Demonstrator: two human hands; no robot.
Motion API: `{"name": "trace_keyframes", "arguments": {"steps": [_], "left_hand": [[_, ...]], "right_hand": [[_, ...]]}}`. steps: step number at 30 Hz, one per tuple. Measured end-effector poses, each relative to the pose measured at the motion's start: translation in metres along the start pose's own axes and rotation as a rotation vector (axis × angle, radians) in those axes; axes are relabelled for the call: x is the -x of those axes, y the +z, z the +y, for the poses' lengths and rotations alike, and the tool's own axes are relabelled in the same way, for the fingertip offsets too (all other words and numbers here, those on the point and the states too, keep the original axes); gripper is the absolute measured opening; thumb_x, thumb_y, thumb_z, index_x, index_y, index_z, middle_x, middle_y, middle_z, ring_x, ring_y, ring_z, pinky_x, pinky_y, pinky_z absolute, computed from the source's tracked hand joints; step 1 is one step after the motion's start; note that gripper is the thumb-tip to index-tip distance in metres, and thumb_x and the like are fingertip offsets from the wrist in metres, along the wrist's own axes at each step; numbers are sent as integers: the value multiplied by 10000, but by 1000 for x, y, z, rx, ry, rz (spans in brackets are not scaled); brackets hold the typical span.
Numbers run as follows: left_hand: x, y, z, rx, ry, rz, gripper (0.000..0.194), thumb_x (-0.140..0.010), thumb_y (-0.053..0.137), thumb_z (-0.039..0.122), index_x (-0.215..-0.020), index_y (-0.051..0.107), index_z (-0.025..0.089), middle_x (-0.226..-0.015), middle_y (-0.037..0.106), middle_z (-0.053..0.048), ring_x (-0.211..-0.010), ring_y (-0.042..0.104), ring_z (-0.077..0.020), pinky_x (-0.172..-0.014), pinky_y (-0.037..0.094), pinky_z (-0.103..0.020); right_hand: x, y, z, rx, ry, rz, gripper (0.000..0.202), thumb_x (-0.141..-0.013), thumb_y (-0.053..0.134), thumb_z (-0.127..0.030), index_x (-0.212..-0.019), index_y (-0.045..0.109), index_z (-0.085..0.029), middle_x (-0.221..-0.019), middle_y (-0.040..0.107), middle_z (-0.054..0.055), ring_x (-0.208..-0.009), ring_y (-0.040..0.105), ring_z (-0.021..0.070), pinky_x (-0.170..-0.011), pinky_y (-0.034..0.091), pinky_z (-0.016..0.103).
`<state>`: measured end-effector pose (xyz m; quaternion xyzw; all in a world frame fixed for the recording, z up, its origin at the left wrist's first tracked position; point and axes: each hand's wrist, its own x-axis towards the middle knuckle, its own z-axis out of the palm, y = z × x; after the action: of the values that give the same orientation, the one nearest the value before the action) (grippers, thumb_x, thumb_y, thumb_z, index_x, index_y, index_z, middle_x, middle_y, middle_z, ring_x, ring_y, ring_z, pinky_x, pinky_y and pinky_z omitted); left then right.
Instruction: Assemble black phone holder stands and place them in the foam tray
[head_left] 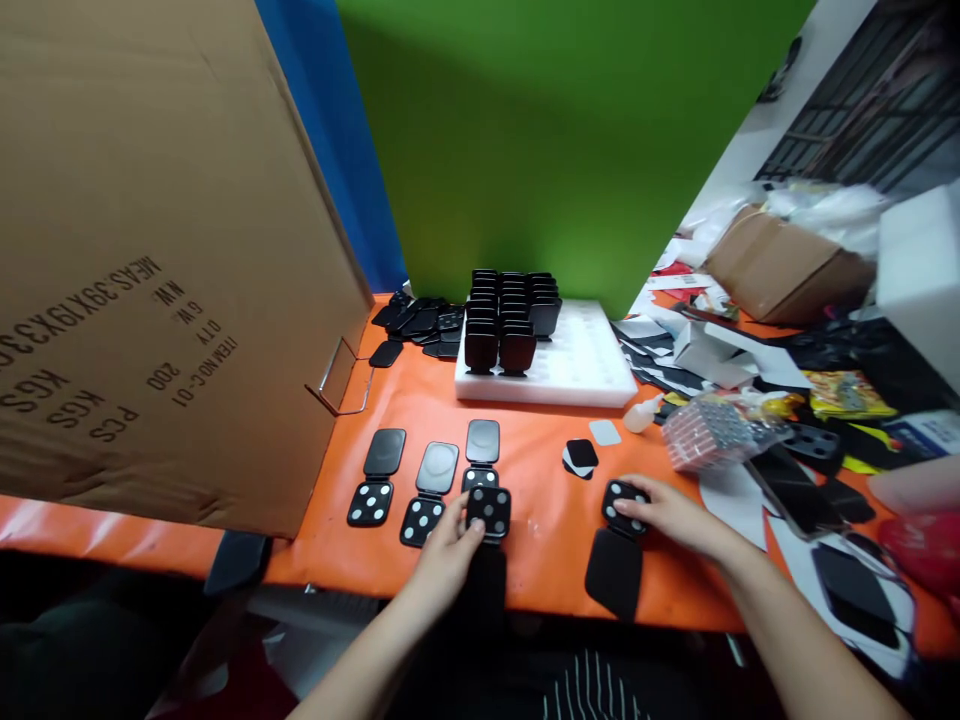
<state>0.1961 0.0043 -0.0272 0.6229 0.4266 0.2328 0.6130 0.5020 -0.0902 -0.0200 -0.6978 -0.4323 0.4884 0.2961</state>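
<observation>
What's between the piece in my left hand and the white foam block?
One open hinged piece lies on the orange table just beyond your left hand, partly hidden by the held piece. Nothing else visible stands between there and the block.

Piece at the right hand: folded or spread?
Spread: its dotted panel and plain panel extend end to end, not stacked.

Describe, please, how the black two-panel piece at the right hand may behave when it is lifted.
Each panel of the black two-panel piece would probably feel stiff, since both look flat. The narrow joint between them may let the nearer panel swing. Looking thin, it is perhaps fairly light.
</observation>
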Motion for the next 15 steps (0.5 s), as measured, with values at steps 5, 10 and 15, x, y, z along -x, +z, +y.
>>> {"name": "trace_keyframes", "arguments": {"steps": [5, 10, 15], "left_hand": [[-23, 49, -4, -67, 35, -77, 477, -833, 400, 200, -1304, 321, 182, -1220, 543, -89, -1092, 532, -188, -911, 438, -333], [-8, 42, -6, -360, 180, -78, 528, -830, 462, 262, -1335, 308, 243, -1418, 297, -60, -1293, 267, -249, -1056, 243, -453], [6, 39, -11, -1001, 503, -319, 533, -861, 423, 297, -1357, 229, 319, -1444, 245, -11, -1314, 210, -254, -1048, 239, -515]], "right_hand": [[0, 0, 13, 248, 12, 267, 399, -726, 574, -335, -1094, 558, -182, -1088, 588, 96, -1001, 548, 248, -897, 402, 364], [18, 37, 22, 595, -85, 553, 427, -839, 416, -367, -1193, 505, -144, -1183, 523, 125, -1105, 474, 246, -950, 371, 379], [43, 79, 36, 804, -141, 491, 500, -865, 369, -426, -1317, 386, -215, -1407, 324, 63, -1284, 265, 284, -1028, 262, 487]]}}
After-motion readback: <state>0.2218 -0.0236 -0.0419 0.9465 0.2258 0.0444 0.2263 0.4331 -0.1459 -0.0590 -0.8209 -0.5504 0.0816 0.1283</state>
